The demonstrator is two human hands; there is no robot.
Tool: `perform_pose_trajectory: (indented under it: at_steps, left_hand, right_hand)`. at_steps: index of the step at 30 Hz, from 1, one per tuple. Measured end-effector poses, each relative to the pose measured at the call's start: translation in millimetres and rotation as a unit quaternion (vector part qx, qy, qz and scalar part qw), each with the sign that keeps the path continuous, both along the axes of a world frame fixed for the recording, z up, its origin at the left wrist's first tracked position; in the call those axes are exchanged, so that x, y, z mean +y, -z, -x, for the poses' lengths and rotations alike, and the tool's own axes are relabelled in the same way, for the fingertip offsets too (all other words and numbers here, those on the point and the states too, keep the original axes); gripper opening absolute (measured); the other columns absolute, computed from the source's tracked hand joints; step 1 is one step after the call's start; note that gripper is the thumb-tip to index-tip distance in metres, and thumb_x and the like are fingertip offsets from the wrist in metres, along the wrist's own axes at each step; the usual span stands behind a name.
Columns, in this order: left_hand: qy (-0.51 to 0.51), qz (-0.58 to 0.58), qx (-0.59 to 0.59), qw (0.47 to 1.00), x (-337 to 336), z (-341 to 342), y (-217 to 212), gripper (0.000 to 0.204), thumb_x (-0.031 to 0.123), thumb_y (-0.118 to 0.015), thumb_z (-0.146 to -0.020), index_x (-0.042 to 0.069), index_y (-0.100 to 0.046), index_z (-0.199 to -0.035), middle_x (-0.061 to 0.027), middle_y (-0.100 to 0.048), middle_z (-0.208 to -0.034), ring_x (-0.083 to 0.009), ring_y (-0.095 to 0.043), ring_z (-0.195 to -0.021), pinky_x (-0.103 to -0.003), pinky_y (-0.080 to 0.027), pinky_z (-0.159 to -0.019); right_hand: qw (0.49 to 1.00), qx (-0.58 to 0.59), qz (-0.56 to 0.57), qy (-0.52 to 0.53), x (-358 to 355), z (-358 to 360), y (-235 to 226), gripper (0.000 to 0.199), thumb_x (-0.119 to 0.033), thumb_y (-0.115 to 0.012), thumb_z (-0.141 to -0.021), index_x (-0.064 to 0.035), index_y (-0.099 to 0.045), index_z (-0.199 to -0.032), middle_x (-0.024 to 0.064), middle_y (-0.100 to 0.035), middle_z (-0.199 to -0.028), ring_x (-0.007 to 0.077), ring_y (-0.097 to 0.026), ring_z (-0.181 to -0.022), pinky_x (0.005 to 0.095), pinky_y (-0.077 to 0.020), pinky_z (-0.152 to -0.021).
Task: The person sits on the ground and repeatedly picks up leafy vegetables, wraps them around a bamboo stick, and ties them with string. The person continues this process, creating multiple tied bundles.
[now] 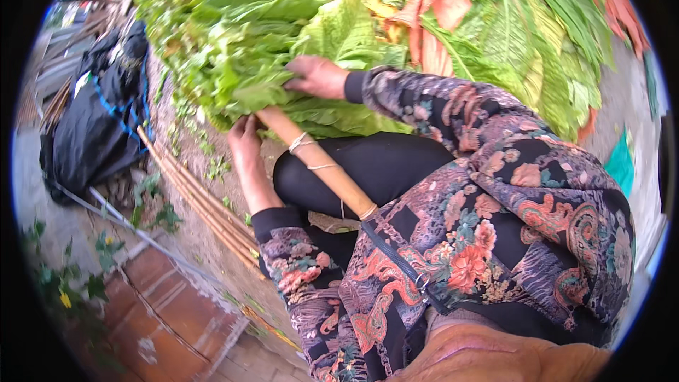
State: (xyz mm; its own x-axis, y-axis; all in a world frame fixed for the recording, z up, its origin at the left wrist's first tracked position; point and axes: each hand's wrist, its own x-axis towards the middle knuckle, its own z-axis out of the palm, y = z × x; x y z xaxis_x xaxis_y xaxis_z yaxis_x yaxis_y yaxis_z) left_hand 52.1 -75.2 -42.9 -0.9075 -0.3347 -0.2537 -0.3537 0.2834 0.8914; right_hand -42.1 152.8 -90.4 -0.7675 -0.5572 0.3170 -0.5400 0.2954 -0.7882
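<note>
A large heap of broad green leaves point(353, 28), like tobacco leaves, spreads in front of me. My right hand point(318, 76) lies over the near side of the heap, its fingers curled onto a leaf. Lower and to the left, my left hand point(246, 143) has its bent fingers at the leaves' near edge, tips partly hidden among them. Between the hands runs a thick bamboo pole point(318, 163) with white string tied round it. It slants across my black-trousered leg, its far end against the leaves and its near end at my jacket.
Several thin canes point(205, 198) lie on the ground at left. Beyond them sits a black plastic bag point(92, 134) with blue rope. Reddish cloth point(435, 14) lies among the leaves. Reddish-brown tiles point(170, 304) and a leafy plant point(64, 269) are at lower left.
</note>
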Motion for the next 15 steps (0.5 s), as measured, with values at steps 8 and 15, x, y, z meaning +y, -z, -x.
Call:
perform_pose_trajectory:
  at_steps: [8,15]
  left_hand:
    - [-0.061,0.051,0.010,0.997,11,16,-47,0.016,0.011,-0.054,-0.091,-0.004,-0.060,-0.092,-0.0011,-0.058,-0.068,-0.0026,-0.033,-0.047,-0.021,-0.021,-0.042]
    - [-0.139,0.004,0.144,0.980,141,-72,-101,0.017,0.014,-0.054,-0.093,-0.001,-0.062,-0.090,0.0026,-0.046,-0.061,-0.0036,-0.035,-0.052,-0.018,-0.024,-0.048]
  right_hand:
    - [0.981,-0.093,0.170,-0.001,-14,3,33,0.053,-0.045,-0.055,-0.088,-0.0020,-0.050,-0.117,0.0245,-0.061,-0.102,0.0371,-0.060,-0.096,0.0417,-0.0487,-0.085]
    - [0.792,-0.069,-0.444,0.412,246,7,94,0.045,-0.031,-0.065,-0.079,-0.0046,-0.055,-0.114,0.0148,-0.052,-0.114,0.0346,-0.048,-0.112,0.0487,-0.0377,-0.095]
